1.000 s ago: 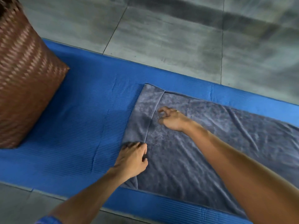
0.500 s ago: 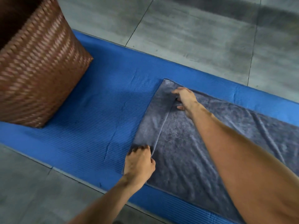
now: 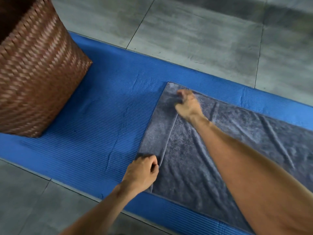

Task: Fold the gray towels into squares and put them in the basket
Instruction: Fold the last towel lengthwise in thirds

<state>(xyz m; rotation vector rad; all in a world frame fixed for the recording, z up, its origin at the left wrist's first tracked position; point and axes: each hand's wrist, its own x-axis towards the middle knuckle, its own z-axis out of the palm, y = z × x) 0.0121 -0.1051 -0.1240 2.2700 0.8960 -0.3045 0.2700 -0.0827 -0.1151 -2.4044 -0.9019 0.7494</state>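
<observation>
A gray towel (image 3: 194, 167) lies spread on a blue ribbed mat (image 3: 105, 126), with a narrow strip at its left end folded over onto itself. My left hand (image 3: 144, 170) grips the near corner of that folded strip, fingers curled round the cloth. My right hand (image 3: 188, 104) pinches the far corner of the same strip near the towel's far edge. A brown woven basket (image 3: 33, 82) stands on the mat at the left, apart from the towel. Its inside is not visible.
The mat lies on a grey tiled floor (image 3: 203, 39). A stretch of bare blue mat separates the basket from the towel's left end. The towel runs off the right edge of the view.
My right hand has moved from the middle of the fold line up to the far corner and closed on the cloth. My left hand has stayed on the near corner. The view shifted.
</observation>
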